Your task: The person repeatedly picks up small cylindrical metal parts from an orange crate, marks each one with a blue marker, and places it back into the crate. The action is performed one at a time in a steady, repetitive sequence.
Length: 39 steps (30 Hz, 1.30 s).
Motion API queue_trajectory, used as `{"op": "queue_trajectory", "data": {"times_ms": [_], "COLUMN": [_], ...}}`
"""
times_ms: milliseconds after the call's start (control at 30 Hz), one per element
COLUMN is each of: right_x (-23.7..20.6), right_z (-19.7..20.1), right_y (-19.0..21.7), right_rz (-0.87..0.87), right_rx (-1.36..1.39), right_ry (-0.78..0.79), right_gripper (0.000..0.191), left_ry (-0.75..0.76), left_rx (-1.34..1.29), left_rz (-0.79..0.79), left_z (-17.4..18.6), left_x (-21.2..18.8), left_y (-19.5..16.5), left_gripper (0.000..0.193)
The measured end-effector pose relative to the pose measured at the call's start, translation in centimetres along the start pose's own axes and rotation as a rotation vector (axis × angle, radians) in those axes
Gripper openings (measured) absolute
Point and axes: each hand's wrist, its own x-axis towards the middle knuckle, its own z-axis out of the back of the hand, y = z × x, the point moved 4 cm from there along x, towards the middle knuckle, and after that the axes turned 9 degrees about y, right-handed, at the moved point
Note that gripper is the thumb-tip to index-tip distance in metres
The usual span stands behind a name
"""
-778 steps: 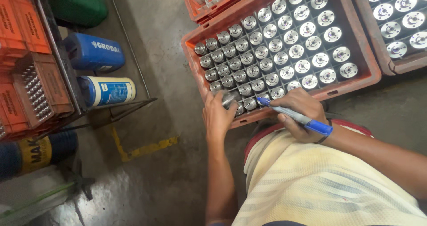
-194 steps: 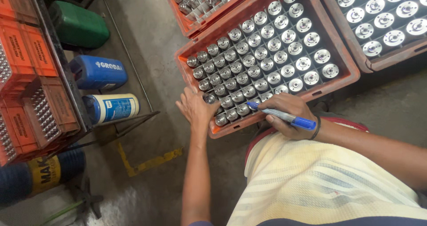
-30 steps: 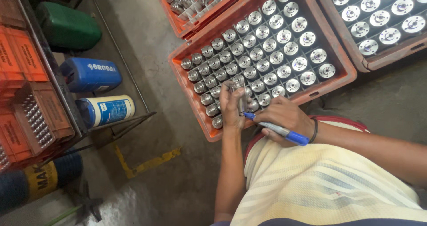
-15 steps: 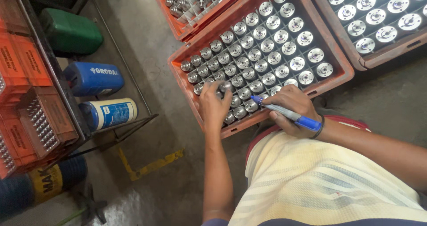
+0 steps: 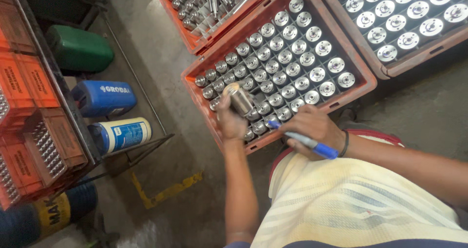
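The left hand (image 5: pixel 231 121) grips a metal cylinder (image 5: pixel 241 99) lifted over the orange crate (image 5: pixel 360 77) of upright metal parts; at its 3 o'clock, the right hand (image 5: pixel 314 131) holds a blue marker (image 5: pixel 304 140).

Steel cylinder (image 5: pixel 240 99): shiny, short, lifted clear of the crate, tilted, one end up-left. Held in left hand (image 5: pixel 231 121), just above the near-left rows. Crate (image 5: pixel 363 82): orange, gridded, nearly full of upright matching cylinders (image 5: pixel 292 62), flanged tops up. Blue marker (image 5: pixel 303 139): in right hand (image 5: pixel 314 131), tip toward the cylinder, cap probably off, blurred.
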Motion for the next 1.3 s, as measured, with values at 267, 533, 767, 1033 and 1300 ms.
{"op": "queue_trajectory", "data": {"times_ms": [267, 533, 767, 1033, 1300], "right_x": [-0.5, -1.0, -1.4, -2.2, -2.7], "right_z": [-0.7, -0.6, -0.4, 1.3, 2.0], "right_y": [-0.9, -0.7, -0.9, -2.0, -2.1], "right_rz": [-0.009, -0.025, -0.105, -0.209, -0.228], "right_rx": [0.012, 0.05, 0.067, 0.015, 0.021], "right_ry": [-0.019, -0.02, -0.036, -0.135, -0.153], "right_gripper": [0.032, 0.026, 0.024, 0.025, 0.025], "left_ry": [-0.173, -0.065, 0.0, -0.076, -0.053], "left_rx": [-0.117, -0.16, 0.1, 1.411, 1.417], "left_rz": [0.297, 0.191, 0.23, 0.026, 0.123], "left_z": [-2.3, -2.7, -2.0, -3.6, -4.0], "left_x": [-1.8, -1.5, -0.7, 0.6, 3.5], "left_y": [7.3, 7.5, 5.7, 0.6, -0.2], "left_gripper": [0.034, 0.028, 0.03, 0.038, 0.041]}}
